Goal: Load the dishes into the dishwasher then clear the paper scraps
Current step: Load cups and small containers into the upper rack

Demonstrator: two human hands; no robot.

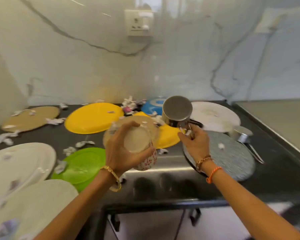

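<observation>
My left hand (118, 149) grips a white cup with a red pattern (142, 153), tipped so that its base faces me. My right hand (194, 141) pinches the handle of a steel mug (177, 111), lifted above the counter with its bottom turned toward me. Plates lie all over the black counter (59, 137): a yellow one (92, 118), a second yellow one (168, 137), a green one (83, 165), a tan one (31, 118), a blue one (152, 104), a grey textured one (232, 158) and white ones (19, 163). Torn paper scraps (3, 137) are strewn among them.
A second steel mug (241, 135) lies on its side at the right, beside a white plate (215, 116). A marble wall with a socket (138, 23) stands behind the counter. A dark frame (145, 207) shows below the counter's front edge. The view is motion-blurred.
</observation>
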